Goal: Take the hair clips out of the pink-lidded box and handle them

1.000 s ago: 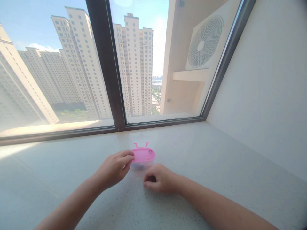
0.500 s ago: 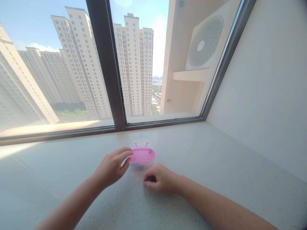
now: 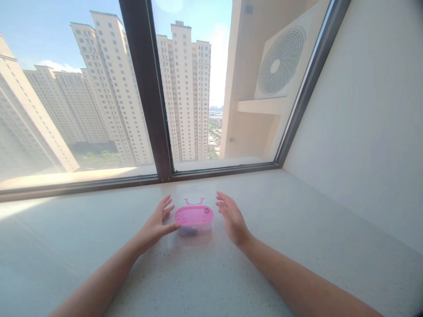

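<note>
A small clear plastic box [image 3: 201, 230] with a pink oval lid [image 3: 194, 215] stands on the pale speckled windowsill. Something dark shows faintly through its side. Just behind the box lies a pink handle [image 3: 194, 202], apart from the lid. At the box's left end is my left hand [image 3: 161, 222], fingers spread; its thumb tip is by the lid's near left edge, and I cannot tell whether it touches. My right hand [image 3: 233, 220] is open to the right of the box, a small gap from it, with the fingers pointing away from me. Neither hand holds anything.
The speckled sill [image 3: 185, 281] runs up to the dark window frame [image 3: 161, 132]. A white wall [image 3: 363, 123] bounds it on the right. Outside the glass are tall buildings [image 3: 185, 88] and an air-conditioner fan unit [image 3: 279, 64].
My left hand has let go of the lid's left edge and opened. The right hand has uncurled and moved up and right, from in front of the box to its right side.
</note>
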Motion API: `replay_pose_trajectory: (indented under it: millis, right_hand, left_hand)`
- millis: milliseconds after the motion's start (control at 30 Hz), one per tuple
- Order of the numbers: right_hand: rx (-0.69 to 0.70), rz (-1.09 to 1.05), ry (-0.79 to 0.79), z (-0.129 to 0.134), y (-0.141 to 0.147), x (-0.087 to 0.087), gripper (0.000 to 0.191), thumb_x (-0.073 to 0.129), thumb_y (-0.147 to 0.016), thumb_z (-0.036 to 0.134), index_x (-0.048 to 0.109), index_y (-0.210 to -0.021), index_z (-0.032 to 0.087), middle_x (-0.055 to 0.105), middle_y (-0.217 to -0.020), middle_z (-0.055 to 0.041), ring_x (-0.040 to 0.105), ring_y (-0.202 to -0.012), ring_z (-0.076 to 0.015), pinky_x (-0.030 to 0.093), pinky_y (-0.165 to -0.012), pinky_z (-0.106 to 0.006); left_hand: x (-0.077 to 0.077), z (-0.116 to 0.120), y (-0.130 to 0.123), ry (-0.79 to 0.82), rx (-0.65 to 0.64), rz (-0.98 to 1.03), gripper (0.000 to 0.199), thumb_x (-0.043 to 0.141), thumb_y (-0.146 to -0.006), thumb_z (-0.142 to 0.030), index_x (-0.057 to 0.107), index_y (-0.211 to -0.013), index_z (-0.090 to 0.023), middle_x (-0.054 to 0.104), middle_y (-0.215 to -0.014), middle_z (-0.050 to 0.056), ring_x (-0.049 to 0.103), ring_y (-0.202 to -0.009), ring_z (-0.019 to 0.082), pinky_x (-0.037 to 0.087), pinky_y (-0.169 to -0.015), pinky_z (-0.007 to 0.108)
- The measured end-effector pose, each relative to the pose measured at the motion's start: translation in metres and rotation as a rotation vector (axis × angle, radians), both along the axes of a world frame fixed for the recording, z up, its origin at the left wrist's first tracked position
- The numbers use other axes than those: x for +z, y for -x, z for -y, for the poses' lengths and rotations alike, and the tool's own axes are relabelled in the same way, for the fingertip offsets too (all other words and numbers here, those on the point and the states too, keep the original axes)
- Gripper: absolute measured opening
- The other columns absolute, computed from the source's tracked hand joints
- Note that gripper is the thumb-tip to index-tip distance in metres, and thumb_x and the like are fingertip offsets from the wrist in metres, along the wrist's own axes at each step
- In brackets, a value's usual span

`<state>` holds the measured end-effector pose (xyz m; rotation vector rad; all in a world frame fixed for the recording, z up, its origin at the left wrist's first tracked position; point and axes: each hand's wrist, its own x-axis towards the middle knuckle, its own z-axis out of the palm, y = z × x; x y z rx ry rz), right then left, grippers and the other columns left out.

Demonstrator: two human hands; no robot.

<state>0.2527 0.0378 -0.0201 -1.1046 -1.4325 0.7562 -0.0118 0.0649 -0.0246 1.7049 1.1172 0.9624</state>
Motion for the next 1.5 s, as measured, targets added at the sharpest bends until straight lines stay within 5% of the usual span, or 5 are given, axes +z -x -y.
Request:
replay_pose_trajectory:
  millis: [200,333,833,1200,1500]
  right_hand:
    - [0.273,-0.026,0.216,-0.005,0.001,-0.013,0.111,0.077,-0.065,0.045,0.008,-0.149,0.023,0.03,-0.146,-0.0197,0.039,-0.13,-0.0296,0.03,-0.106,-0.048]
    - [0.368,-0.019,0.233,-0.004,0.002,-0.014,0.129,0.083,-0.058,0.042,-0.006,-0.149,0.017,0.029,-0.146,-0.0245,0.032,-0.135,-0.0289,0.022,-0.11,-0.047]
    - [0.358,0.064,0.159,-0.004,0.0,-0.017,0.12,0.078,-0.068,0.03,-0.012,-0.147,0.029,0.034,-0.146,-0.019,0.05,-0.115,-0.024,0.037,-0.097,-0.046]
    - [0.441,0.0,0.138,-0.007,-0.002,-0.022,0.123,0.078,-0.068,0.028,-0.017,-0.145,0.035,0.027,-0.15,-0.0175,0.057,-0.101,-0.0207,0.044,-0.088,-0.04]
    - [0.407,0.129,0.07,-0.001,0.0,-0.012,0.108,0.074,-0.071,0.023,0.0,-0.149,0.031,0.06,-0.122,-0.0097,0.06,-0.091,-0.0185,0.048,-0.083,-0.036]
  left_hand:
    - [-0.007,0.004,-0.013,0.093,-0.105,0.2,0.115,0.08,-0.063,-0.046,0.004,-0.148,-0.03,0.006,-0.155,0.022,0.038,-0.132,0.035,0.039,-0.104,0.049]
    - [-0.011,0.004,-0.015,0.096,-0.142,0.237,0.117,0.081,-0.063,-0.04,0.001,-0.147,-0.034,0.004,-0.155,0.021,0.046,-0.127,0.033,0.044,-0.1,0.047]
    - [-0.011,0.004,-0.015,-0.007,-0.141,0.19,0.121,0.081,-0.064,-0.034,-0.008,-0.146,-0.039,0.014,-0.153,0.019,0.058,-0.109,0.028,0.051,-0.089,0.044]
    - [-0.003,0.006,-0.015,0.05,-0.133,0.207,0.111,0.085,-0.057,-0.032,0.014,-0.143,-0.036,0.028,-0.144,0.014,0.062,-0.099,0.024,0.052,-0.085,0.039]
    - [0.003,0.012,-0.014,-0.033,-0.13,0.045,0.076,0.077,-0.068,-0.032,0.029,-0.127,-0.029,0.052,-0.123,0.009,0.064,-0.097,0.022,0.049,-0.083,0.034]
